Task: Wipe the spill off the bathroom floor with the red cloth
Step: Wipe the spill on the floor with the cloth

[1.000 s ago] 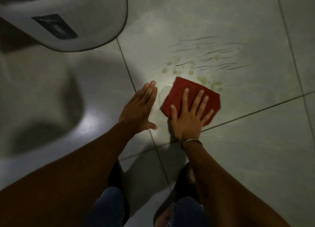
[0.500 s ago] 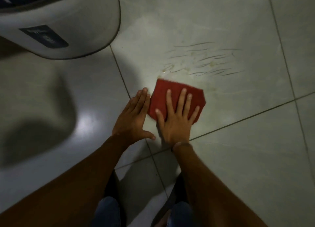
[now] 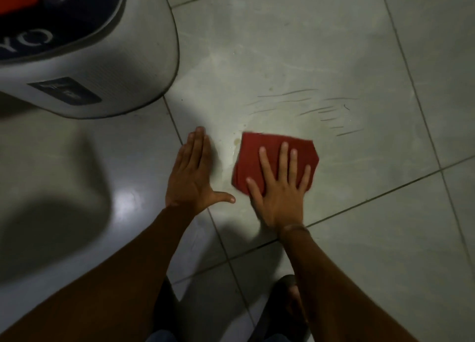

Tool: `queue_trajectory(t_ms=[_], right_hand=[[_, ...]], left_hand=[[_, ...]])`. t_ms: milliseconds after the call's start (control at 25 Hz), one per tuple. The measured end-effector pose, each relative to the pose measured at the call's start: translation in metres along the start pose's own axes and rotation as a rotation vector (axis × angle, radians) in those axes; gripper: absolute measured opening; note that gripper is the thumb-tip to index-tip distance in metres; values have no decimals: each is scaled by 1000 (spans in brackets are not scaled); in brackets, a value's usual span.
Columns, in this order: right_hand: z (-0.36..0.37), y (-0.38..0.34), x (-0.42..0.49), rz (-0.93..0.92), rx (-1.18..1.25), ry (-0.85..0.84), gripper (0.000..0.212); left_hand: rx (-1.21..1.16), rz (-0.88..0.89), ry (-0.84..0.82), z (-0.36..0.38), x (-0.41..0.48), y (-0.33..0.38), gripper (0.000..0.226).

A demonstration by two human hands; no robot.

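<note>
Right hand point(image 3: 279, 187) flat, fingers spread, pressing folded red cloth point(image 3: 276, 159) onto tiled bathroom floor point(image 3: 359, 239) for wiping pressure. Left hand point(image 3: 192, 172) open, empty, palm down beside cloth, likely bracing. Small yellowish spill point(image 3: 235, 142) remains at cloth's left edge.

White rounded appliance point(image 3: 102, 66) upper left, standing on grey floor tiles point(image 3: 359, 251); dark top panel with pale letters, dark label point(image 3: 64, 93) on its side. Thin dark scratch marks point(image 3: 321, 108) on tile at right. Dark footwear point(image 3: 288, 308) at bottom edge.
</note>
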State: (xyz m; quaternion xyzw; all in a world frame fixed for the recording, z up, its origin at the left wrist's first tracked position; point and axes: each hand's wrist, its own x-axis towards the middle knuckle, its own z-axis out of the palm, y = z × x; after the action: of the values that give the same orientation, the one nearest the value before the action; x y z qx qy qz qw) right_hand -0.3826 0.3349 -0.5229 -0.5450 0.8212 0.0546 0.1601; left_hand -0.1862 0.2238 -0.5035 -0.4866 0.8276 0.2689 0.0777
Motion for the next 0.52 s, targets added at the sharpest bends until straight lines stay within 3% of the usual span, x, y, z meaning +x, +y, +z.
queue_trajectory(t_ms=[40,120,200,280,360,480,520], right_hand=[[0,19,-24,21,-19,-10,80],[-10,61,-18,231,20,18,82],[-24,86,46,429,106,69,85],[-35,73,119,469,149,153,86],[-28,22,139,327,87,188,82],[4,-23,41,-94,-42,91,79],[9,-6,6,-103,-63,69,80]], left_hand=[[-14,-17,1,-1,0,-1,165],[-27,-20,7,4,4,-4,165],[-17,8,18,12,5,-10,165],[-8,34,52,17,9,-15,164],[5,66,47,16,11,-16,164],[-11,52,17,6,10,-11,165],[-20,38,-1,4,9,-8,165]])
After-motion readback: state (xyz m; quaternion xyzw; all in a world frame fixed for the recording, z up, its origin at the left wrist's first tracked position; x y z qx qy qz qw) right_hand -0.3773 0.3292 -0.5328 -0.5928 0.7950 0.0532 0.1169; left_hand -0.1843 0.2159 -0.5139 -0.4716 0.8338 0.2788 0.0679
